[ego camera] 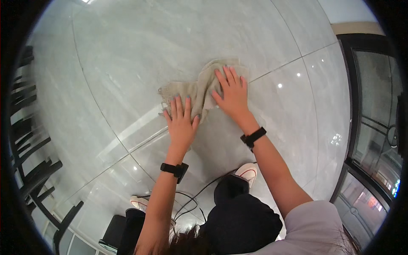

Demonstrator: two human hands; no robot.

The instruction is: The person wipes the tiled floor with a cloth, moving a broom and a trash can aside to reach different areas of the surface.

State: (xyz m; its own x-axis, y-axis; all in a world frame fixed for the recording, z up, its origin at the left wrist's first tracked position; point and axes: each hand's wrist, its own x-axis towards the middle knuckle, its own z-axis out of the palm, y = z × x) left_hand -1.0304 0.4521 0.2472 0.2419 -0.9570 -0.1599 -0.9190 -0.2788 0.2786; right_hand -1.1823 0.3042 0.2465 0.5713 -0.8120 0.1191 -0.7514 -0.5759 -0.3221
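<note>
A frayed beige cloth (204, 86) lies bunched on the glossy grey tiled floor (153, 41), with a raised fold running through its middle. My left hand (181, 122) rests flat on the left part of the cloth, fingers spread, near its ragged edge. Over the right part, my right hand (233, 94) presses palm down with its fingers apart. Neither hand is gripping the cloth. Each wrist wears a black band.
Dark metal racks or chair parts (35, 181) line the left side. A black-framed glass door (366, 127) stands at the right. Behind my hands, a black cable (204, 188) runs across the floor by my white shoes (247, 173). A black box-like object (113, 232) sits lower left.
</note>
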